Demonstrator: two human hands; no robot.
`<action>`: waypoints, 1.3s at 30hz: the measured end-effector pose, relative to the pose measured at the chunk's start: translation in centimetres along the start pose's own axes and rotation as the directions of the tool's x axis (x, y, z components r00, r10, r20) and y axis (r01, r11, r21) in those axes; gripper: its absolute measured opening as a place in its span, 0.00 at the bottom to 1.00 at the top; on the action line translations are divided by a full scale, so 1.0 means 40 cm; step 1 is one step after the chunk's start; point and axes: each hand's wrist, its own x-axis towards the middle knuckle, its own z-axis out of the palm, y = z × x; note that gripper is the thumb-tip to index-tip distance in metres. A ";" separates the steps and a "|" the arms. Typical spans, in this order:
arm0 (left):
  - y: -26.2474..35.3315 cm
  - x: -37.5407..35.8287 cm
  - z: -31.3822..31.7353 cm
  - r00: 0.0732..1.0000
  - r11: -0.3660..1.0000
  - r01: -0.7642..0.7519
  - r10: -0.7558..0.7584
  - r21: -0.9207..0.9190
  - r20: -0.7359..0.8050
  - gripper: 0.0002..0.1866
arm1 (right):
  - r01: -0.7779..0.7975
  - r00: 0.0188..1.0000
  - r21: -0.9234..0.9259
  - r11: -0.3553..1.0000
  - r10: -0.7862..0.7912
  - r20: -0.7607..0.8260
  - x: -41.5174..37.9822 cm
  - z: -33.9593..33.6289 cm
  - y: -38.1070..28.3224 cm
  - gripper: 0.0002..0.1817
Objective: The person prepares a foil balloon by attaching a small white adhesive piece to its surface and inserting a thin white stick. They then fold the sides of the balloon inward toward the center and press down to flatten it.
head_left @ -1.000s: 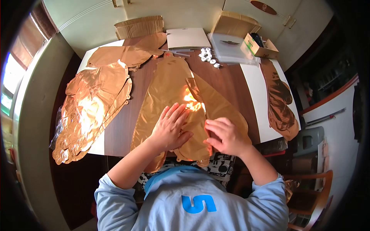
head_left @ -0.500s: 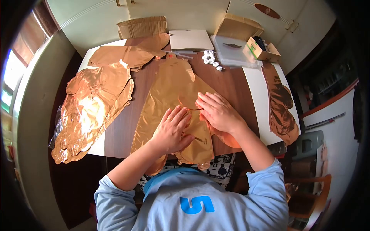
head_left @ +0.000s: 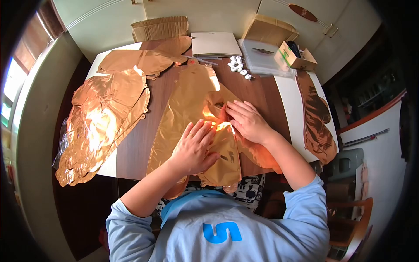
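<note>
A large copper-coloured foil balloon, flat and uninflated, lies in front of me on the table. My left hand rests flat on its lower middle, fingers stretched out. To the right, my right hand lies on the balloon's edge with the fingers extended. Between the two hands the foil is creased and catches bright orange light. Below my right forearm, a rounded part of foil spreads over the tabletop. What is under my palms is hidden.
More flat foil balloons lie at left, at back left and at the right edge. Along the back are a pale flat box, white ribbon rolls, clear plastic sleeves and a small open carton.
My right hand has shifted slightly right and down along the foil. The foil between the hands has buckled and now shines. My left hand has stayed nearly still.
</note>
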 end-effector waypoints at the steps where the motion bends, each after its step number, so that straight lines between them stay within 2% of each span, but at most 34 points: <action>1: -0.001 -0.001 0.001 1.000 1.000 0.000 0.000 0.001 0.000 0.39 | 0.001 1.000 -0.010 1.000 -0.001 0.000 0.000 0.004 0.000 0.21; 15: -0.001 0.003 -0.004 1.000 1.000 0.003 -0.003 0.003 0.023 0.39 | 0.072 0.997 -0.099 0.992 -0.070 0.019 0.005 0.017 -0.005 0.23; 24: -0.004 -0.001 0.004 1.000 1.000 -0.007 0.007 0.012 -0.005 0.39 | 0.012 1.000 0.023 1.000 -0.013 0.027 0.000 0.000 -0.014 0.26; 30: 0.003 0.005 -0.006 1.000 1.000 0.010 -0.010 -0.007 0.011 0.40 | 0.000 0.992 -0.052 0.999 0.006 0.130 -0.006 0.001 -0.027 0.30; 39: 0.002 0.005 -0.003 1.000 1.000 0.009 -0.009 -0.008 0.004 0.39 | 0.019 0.985 -0.075 0.997 -0.006 0.171 -0.001 -0.003 -0.036 0.32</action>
